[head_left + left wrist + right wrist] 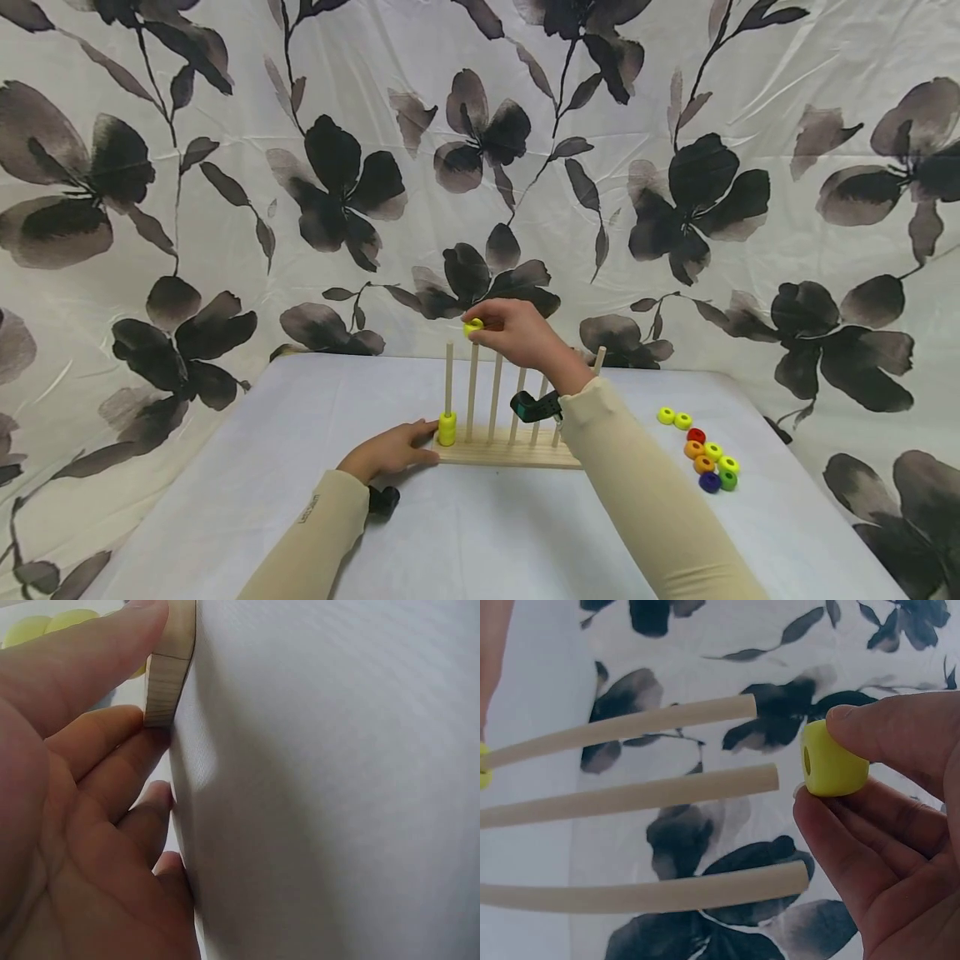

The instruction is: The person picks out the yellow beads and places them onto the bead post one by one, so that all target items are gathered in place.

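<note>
My right hand (517, 333) pinches a yellow bead (834, 759) between thumb and fingers, just above the top of the second peg from the left (472, 392). In the right wrist view the bead's hole faces the pegs, and a gap separates it from the peg tips. At the left end of the wooden base (510, 453), my left hand (393, 450) holds the edge, thumb on one side and fingertips on the other. Stacked yellow beads (447, 429) sit on the leftmost peg, beside that hand.
Loose beads lie on the white table (300, 417) to the right of the base: several yellow, two orange (694, 450), one red (696, 436), one green (728, 480) and one dark blue (709, 482). A floral cloth (337, 200) hangs behind the table.
</note>
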The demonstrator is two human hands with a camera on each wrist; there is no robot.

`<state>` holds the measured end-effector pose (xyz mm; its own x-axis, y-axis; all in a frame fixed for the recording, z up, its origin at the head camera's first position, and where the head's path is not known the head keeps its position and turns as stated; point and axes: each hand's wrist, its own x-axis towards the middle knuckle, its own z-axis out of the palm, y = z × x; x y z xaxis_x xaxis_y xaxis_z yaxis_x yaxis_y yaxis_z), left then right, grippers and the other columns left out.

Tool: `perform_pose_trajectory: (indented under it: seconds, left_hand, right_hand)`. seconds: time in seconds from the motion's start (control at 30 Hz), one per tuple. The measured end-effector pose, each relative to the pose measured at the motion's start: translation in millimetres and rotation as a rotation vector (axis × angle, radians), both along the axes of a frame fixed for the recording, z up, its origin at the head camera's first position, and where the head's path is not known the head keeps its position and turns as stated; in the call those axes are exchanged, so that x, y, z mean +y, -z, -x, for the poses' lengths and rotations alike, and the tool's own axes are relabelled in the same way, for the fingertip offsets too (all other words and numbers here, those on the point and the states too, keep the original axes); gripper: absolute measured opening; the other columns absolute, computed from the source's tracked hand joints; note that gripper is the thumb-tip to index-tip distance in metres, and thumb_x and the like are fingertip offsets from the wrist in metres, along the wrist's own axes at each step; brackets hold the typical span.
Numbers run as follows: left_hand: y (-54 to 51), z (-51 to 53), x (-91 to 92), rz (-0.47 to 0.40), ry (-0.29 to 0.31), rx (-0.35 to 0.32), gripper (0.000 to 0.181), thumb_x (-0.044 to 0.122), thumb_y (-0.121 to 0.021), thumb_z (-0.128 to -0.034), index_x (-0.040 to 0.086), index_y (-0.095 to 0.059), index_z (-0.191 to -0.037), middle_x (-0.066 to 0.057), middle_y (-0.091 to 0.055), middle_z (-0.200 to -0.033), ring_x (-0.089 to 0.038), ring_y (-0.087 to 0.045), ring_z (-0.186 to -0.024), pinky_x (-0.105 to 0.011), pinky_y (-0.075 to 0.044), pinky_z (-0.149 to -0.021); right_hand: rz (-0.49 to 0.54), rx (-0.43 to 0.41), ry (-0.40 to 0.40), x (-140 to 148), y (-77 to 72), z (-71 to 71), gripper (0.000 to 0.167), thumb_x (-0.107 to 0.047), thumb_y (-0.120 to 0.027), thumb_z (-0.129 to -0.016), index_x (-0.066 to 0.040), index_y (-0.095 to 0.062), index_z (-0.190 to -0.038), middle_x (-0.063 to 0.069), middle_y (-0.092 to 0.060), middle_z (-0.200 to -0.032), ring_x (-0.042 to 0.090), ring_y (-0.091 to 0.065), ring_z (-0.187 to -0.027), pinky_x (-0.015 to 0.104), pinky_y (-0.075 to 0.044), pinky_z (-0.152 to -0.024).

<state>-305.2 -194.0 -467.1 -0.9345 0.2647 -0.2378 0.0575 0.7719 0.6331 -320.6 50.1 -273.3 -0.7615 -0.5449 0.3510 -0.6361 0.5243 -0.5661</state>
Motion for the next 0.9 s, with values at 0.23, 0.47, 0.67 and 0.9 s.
perform_pose_trajectory:
  seconds: [0.23, 0.47, 0.67, 0.9]
  left_hand:
    - [-0.3, 0.9, -2.0, -0.004, -0.002, -0.006, 0.073, 0.044, -0.071, -0.0845, 0.025, -0.041, -0.148, -0.015, -0.029, -0.158, -0.038, -0.025, -0.147, -0.061, -0.022, -0.116]
    - [-1.6, -2.4, -3.3, -0.024, 0.007, 0.002, 0.072, 0.042, -0.071, -0.0853, 0.022, -0.042, -0.148, -0.018, -0.029, -0.158, -0.038, -0.025, -0.146, -0.061, -0.022, -0.116]
    - [-2.9, -4.9, -1.5, -0.041, 0.008, 0.009, 0.070, 0.039, -0.070, -0.0866, 0.021, -0.042, -0.148, -0.018, -0.029, -0.157, -0.038, -0.025, -0.146, -0.060, -0.023, -0.116]
    - [-5.6, -6.0, -0.1, -0.041, 0.011, 0.004, 0.069, 0.037, -0.070, -0.0873, 0.020, -0.042, -0.148, -0.018, -0.029, -0.158, -0.039, -0.025, -0.146, -0.061, -0.022, -0.116]
  right_hand:
    - [-0.003, -0.033, 0.002, -14.3, 1.6, -0.7, 0.024, -0.021, -0.065, -0.093, -0.017, -0.069, -0.117, 0.002, -0.068, -0.119, 0.018, -0.067, -0.109, 0.034, -0.056, -0.092]
    - [-0.011, -0.046, -0.024, -24.4, 6.3, 1.7, 0.026, -0.020, -0.066, -0.093, -0.017, -0.069, -0.118, 0.002, -0.068, -0.121, 0.017, -0.066, -0.112, 0.031, -0.055, -0.092]
    - [-0.026, -0.038, -0.035, -26.5, 7.4, 2.5, 0.026, -0.021, -0.066, -0.093, -0.016, -0.069, -0.119, 0.002, -0.069, -0.121, 0.018, -0.066, -0.112, 0.032, -0.056, -0.092]
    - [-0.056, -0.039, -0.032, -28.2, 8.4, 3.3, 0.028, -0.022, -0.066, -0.093, -0.015, -0.069, -0.120, 0.002, -0.069, -0.119, 0.017, -0.066, -0.111, 0.034, -0.055, -0.092]
